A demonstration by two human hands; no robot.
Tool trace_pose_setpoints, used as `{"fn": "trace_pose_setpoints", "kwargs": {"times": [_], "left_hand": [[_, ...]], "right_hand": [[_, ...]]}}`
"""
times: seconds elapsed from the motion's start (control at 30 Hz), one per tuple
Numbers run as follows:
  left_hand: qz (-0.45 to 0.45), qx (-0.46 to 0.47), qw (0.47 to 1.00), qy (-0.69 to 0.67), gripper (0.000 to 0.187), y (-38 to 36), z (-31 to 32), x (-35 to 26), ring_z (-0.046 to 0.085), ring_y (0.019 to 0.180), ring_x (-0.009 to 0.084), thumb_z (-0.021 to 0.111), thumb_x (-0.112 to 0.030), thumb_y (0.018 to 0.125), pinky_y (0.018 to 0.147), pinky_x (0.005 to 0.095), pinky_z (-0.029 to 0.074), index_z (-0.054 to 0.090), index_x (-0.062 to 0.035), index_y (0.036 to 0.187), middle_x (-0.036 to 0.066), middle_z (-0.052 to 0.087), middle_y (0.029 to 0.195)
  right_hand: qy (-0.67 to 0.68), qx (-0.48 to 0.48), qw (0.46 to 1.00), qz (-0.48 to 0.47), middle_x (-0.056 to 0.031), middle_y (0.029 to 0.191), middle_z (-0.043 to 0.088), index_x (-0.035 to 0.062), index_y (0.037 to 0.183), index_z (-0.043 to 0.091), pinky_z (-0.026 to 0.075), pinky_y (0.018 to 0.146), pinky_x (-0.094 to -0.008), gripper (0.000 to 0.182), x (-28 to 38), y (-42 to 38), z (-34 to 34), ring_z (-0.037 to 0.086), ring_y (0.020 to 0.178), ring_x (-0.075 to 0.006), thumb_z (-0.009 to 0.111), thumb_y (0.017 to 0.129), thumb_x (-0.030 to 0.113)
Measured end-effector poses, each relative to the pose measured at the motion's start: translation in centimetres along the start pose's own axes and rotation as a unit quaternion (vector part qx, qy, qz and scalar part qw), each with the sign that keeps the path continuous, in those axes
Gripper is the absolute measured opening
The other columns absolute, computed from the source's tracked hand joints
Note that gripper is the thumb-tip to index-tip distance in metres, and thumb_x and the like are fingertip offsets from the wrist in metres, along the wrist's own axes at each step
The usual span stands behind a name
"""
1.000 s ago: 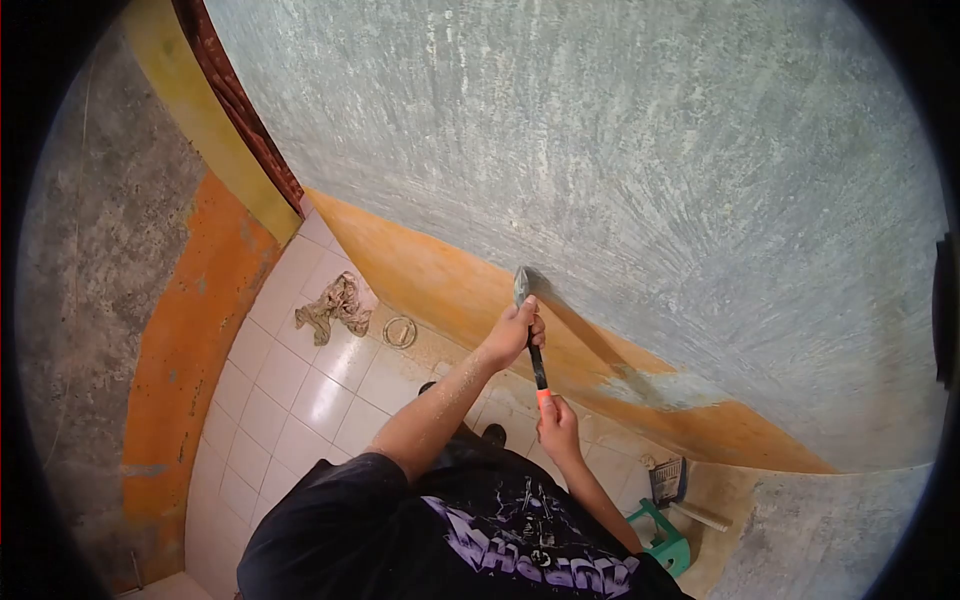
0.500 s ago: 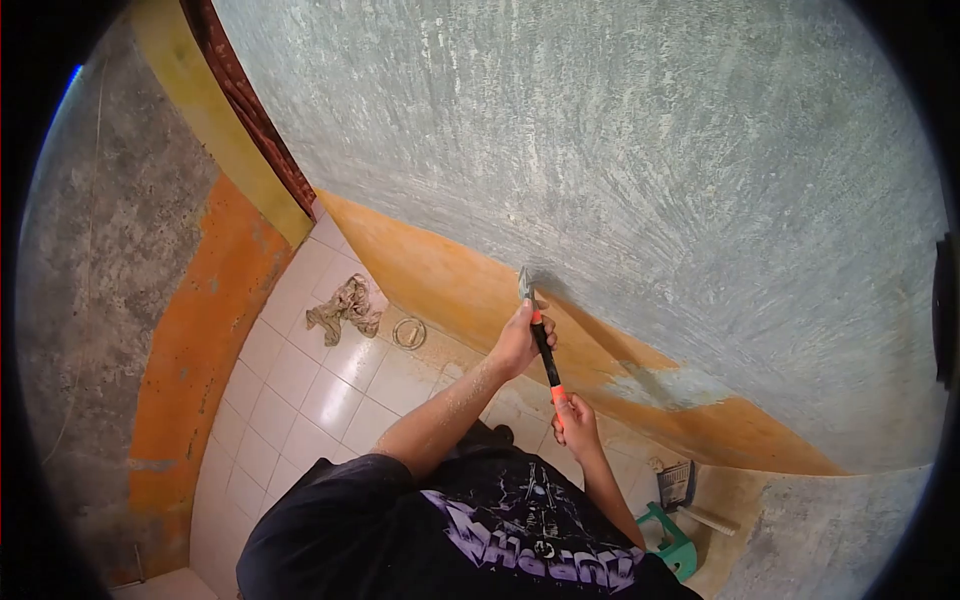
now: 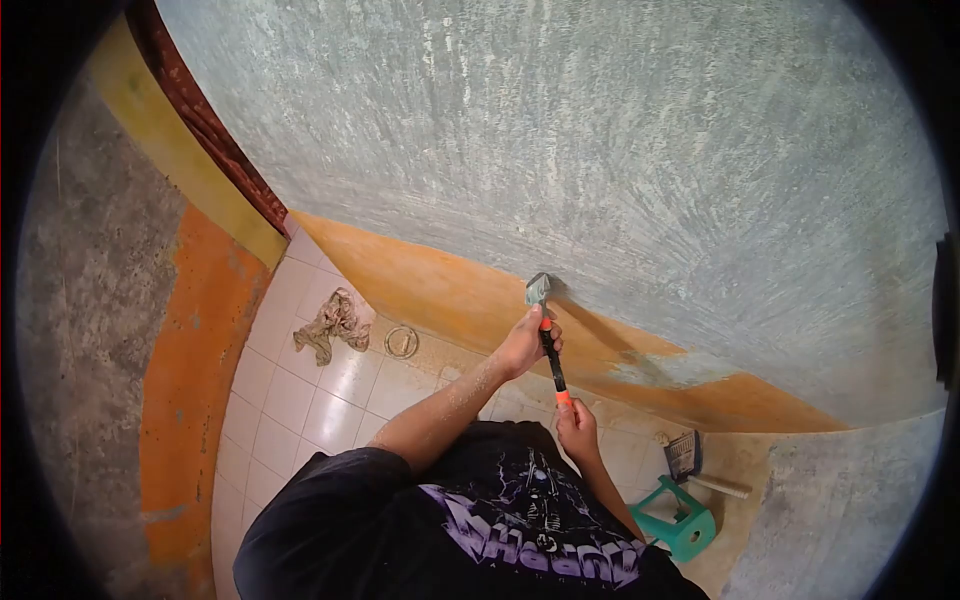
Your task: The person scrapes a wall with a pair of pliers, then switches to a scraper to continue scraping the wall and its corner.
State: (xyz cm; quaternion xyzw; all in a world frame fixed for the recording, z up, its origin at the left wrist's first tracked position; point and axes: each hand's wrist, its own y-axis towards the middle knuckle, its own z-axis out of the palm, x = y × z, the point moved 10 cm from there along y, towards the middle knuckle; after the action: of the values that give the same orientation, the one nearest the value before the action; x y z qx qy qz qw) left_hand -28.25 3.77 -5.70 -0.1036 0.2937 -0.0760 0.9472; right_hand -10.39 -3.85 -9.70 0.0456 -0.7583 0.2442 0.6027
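Observation:
A long-handled scraper [image 3: 555,372] with a black and orange handle points up at the wall, its broad metal head at the boundary between grey surface and orange paint. My left hand [image 3: 524,343] is wrapped round the upper handle just below the head, and pale flecks cover that forearm. Lower down, my right hand [image 3: 577,430] grips the orange end of the handle. The wall [image 3: 600,150] is grey and streaked above, with an orange painted band [image 3: 430,270] along its lower part.
On the tiled floor [image 3: 335,415] lie a crumpled cloth [image 3: 335,325] and a ring-shaped object [image 3: 401,342]. A green plastic stool [image 3: 688,535] stands at lower right, near a dark basket-like item [image 3: 684,455] and a pale strip [image 3: 720,487]. A reddish-brown curtain [image 3: 215,130] hangs at upper left.
The scraper's head has turned so more of its broad face shows, and it sits slightly farther right along the wall. Both hands keep their hold. The camera view has shifted a little.

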Motion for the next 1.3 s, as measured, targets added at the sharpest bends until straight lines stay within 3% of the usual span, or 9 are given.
{"fn": "trace_pose_setpoints", "kwargs": {"times": [0.1, 0.3, 0.33, 0.43, 0.53, 0.63, 0.77, 0.8, 1.3], "left_hand": [[-0.012, 0.037, 0.998, 0.039, 0.039, 0.1, 0.2, -0.1, 0.057, 0.081, 0.0242, 0.023, -0.047, 0.105, 0.085, 0.0460, 0.048, 0.042, -0.0140, 0.097, 0.005, 0.049, 0.085], [-0.047, 0.030, 0.998, 0.040, 0.045, -0.6, 0.7, -0.3, 0.059, 0.084, 0.0253, 0.020, -0.053, 0.104, 0.090, 0.0508, 0.049, 0.042, -0.0145, 0.097, 0.006, 0.051, 0.086], [-0.046, 0.039, 0.998, 0.028, 0.046, -0.4, 0.6, 0.0, 0.059, 0.084, 0.0255, 0.020, -0.054, 0.103, 0.090, 0.0510, 0.049, 0.042, -0.0146, 0.098, 0.006, 0.051, 0.086], [-0.040, 0.059, 0.997, 0.008, 0.048, -0.1, 0.3, 0.5, 0.059, 0.085, 0.0262, 0.019, -0.057, 0.102, 0.089, 0.0516, 0.048, 0.042, -0.0149, 0.099, 0.006, 0.051, 0.085], [-0.024, 0.065, 0.998, 0.003, 0.050, -0.6, 0.2, -0.4, 0.059, 0.086, 0.0264, 0.018, -0.059, 0.101, 0.088, 0.0514, 0.048, 0.042, -0.0156, 0.101, 0.006, 0.051, 0.085], [-0.057, 0.065, 0.996, 0.023, 0.050, -0.5, 0.8, 0.6, 0.059, 0.087, 0.0263, 0.017, -0.059, 0.101, 0.087, 0.0500, 0.048, 0.042, -0.0159, 0.102, 0.006, 0.051, 0.086], [-0.047, 0.051, 0.996, 0.054, 0.050, -0.6, -0.7, -0.4, 0.060, 0.089, 0.0260, 0.017, -0.059, 0.102, 0.087, 0.0483, 0.048, 0.042, -0.0159, 0.103, 0.006, 0.052, 0.087], [-0.058, 0.055, 0.996, 0.044, 0.051, -0.8, -0.4, -0.6, 0.060, 0.089, 0.0259, 0.016, -0.059, 0.101, 0.087, 0.0485, 0.048, 0.042, -0.0157, 0.103, 0.006, 0.052, 0.087], [-0.079, 0.060, 0.992, 0.073, 0.053, -1.0, 0.7, 0.1, 0.060, 0.089, 0.0249, 0.017, -0.063, 0.100, 0.088, 0.0475, 0.046, 0.043, -0.0167, 0.104, 0.006, 0.053, 0.088]], "right_hand": [[-0.040, -0.008, 0.998, -0.041, 0.0036, 0.063, 0.044, 0.0053, 0.090, 0.054, 0.034, 0.047, -0.0230, 0.022, 1.2, -0.1, -0.1, 0.041, 0.052, -0.0043, 0.053, 0.100, 0.025], [-0.153, -0.054, 0.983, -0.086, 0.0035, 0.063, 0.044, 0.0048, 0.085, 0.053, 0.035, 0.050, -0.0247, 0.025, 4.3, -0.8, -1.0, 0.041, 0.055, -0.0057, 0.054, 0.100, 0.025], [-0.122, -0.052, 0.990, -0.041, 0.0023, 0.063, 0.046, 0.0040, 0.085, 0.055, 0.036, 0.052, -0.0262, 0.025, 4.0, -1.0, -1.5, 0.041, 0.057, -0.0073, 0.055, 0.099, 0.025], [-0.210, -0.057, 0.973, -0.070, -0.0097, 0.062, 0.053, 0.0015, 0.088, 0.058, 0.041, 0.055, -0.0341, 0.030, 6.4, -0.6, -0.6, 0.051, 0.056, -0.0174, 0.060, 0.095, 0.030], [-0.205, -0.087, 0.971, -0.088, -0.0118, 0.063, 0.055, 0.0016, 0.088, 0.059, 0.042, 0.056, -0.0343, 0.031, 6.4, -0.8, -0.3, 0.052, 0.056, -0.0196, 0.059, 0.095, 0.032], [-0.151, -0.088, 0.982, -0.078, -0.0026, 0.060, 0.045, 0.0016, 0.085, 0.055, 0.036, 0.052, -0.0303, 0.028, 5.6, -1.3, -0.9, 0.042, 0.056, -0.0114, 0.057, 0.097, 0.026], [-0.209, -0.063, 0.973, -0.070, 0.0007, 0.061, 0.045, 0.0016, 0.083, 0.054, 0.035, 0.052, -0.0285, 0.030, 6.6, -0.4, 0.1, 0.041, 0.057, -0.0091, 0.058, 0.097, 0.027], [-0.198, -0.074, 0.974, -0.085, -0.0082, 0.061, 0.053, 0.0011, 0.089, 0.060, 0.040, 0.054, -0.0321, 0.029, 6.6, -0.4, 0.4, 0.049, 0.056, -0.0140, 0.059, 0.096, 0.029], [-0.114, -0.111, 0.987, -0.034, -0.0057, 0.059, 0.049, 0.0022, 0.088, 0.061, 0.039, 0.052, -0.0315, 0.029, 4.4, -1.8, -0.4, 0.047, 0.055, -0.0130, 0.059, 0.096, 0.030]]}}
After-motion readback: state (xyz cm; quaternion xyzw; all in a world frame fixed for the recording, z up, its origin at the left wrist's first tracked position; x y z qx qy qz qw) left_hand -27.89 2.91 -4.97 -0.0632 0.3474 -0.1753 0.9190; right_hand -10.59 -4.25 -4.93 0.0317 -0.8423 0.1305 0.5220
